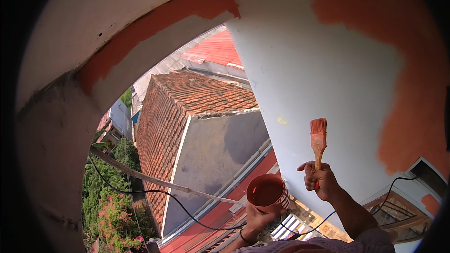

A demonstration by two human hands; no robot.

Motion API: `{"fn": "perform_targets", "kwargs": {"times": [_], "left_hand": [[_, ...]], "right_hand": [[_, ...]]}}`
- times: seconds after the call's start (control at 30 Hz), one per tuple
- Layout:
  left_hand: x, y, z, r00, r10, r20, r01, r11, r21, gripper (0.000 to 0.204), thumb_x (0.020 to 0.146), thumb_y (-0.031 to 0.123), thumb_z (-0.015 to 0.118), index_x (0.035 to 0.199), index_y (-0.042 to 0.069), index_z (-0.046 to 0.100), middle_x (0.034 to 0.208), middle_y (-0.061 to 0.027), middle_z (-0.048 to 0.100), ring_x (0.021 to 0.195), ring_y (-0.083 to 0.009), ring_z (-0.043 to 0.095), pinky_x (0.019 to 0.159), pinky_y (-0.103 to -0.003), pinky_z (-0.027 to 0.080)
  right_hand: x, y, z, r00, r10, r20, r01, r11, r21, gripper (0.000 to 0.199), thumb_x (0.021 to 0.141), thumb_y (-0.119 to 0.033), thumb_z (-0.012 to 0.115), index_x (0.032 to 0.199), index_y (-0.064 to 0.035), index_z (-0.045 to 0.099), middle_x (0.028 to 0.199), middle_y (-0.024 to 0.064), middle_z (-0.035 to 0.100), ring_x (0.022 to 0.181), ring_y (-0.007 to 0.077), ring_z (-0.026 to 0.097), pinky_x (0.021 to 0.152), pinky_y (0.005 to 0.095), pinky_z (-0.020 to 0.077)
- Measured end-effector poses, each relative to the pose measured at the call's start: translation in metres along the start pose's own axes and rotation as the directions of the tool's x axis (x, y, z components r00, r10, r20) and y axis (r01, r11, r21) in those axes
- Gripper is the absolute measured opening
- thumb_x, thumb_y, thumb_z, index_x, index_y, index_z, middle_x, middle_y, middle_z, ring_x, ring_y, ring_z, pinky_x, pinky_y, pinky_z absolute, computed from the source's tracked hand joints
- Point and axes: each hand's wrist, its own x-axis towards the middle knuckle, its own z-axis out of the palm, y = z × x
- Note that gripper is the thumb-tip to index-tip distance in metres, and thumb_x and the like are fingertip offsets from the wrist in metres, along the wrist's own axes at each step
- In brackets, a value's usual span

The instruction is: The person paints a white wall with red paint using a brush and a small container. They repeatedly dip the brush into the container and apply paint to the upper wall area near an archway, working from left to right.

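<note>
My right hand [321,181] is closed round the wooden handle of a paintbrush [318,136], held upright with its bristles coated in orange-red paint. Lower and to the left, my left hand [260,220] grips a small paint tub [267,193] from beneath and its near side. Orange-red paint fills part of the tub, and smears cover its inner wall. Beyond the brush is a pale wall [328,79], with orange-red paint [412,107] along its top and right side. The brush is apart from both the tub and the wall.
A dark cable [173,197] loops across in front of me, and a long pole [154,177] slants behind it. An arched edge [154,33] carries an orange-red band. Past the opening lie a tiled roof [206,93] and shrubs [117,206]. A window [393,211] sits low at right.
</note>
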Motion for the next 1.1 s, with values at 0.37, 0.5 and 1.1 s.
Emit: {"fn": "perform_targets", "kwargs": {"times": [0.37,0.5,1.1], "left_hand": [[-0.001,-0.01,0.077,0.941,-0.044,0.336,0.008,0.994,0.106,0.094,0.075,0.018,0.098,0.151,0.0,0.047,0.142,-0.0146,0.064,0.132,-0.0242,0.062,0.11,-0.04,0.051],[0.005,-0.014,0.076,0.879,-0.175,0.444,0.073,0.969,0.237,0.111,0.073,0.027,0.101,0.158,-0.001,0.035,0.15,-0.018,0.054,0.141,-0.0279,0.054,0.116,-0.044,0.046],[-0.015,0.237,-0.055,-0.712,0.702,0.027,-0.31,-0.348,0.885,0.097,0.093,0.066,0.074,0.151,-0.004,0.04,0.146,-0.027,0.045,0.134,-0.0419,0.056,0.108,-0.054,0.051]], "right_hand": [[-0.06,0.081,-0.059,0.955,-0.285,0.082,0.293,0.867,-0.402,0.046,0.114,-0.026,0.055,0.151,0.0006,0.052,0.122,0.0084,0.068,0.108,0.0178,0.07,0.094,0.0337,0.0594],[-0.074,0.092,-0.078,0.95,-0.304,0.069,0.307,0.873,-0.378,0.042,0.111,-0.022,0.059,0.147,-0.0012,0.055,0.123,0.0065,0.07,0.106,0.0182,0.071,0.091,0.034,0.0603],[-0.097,0.081,-0.121,0.983,0.026,-0.183,0.067,0.874,0.481,0.042,0.113,-0.03,0.052,0.147,-0.0048,0.056,0.137,0.0125,0.066,0.115,0.0253,0.066,0.088,0.041,0.0605]]}}
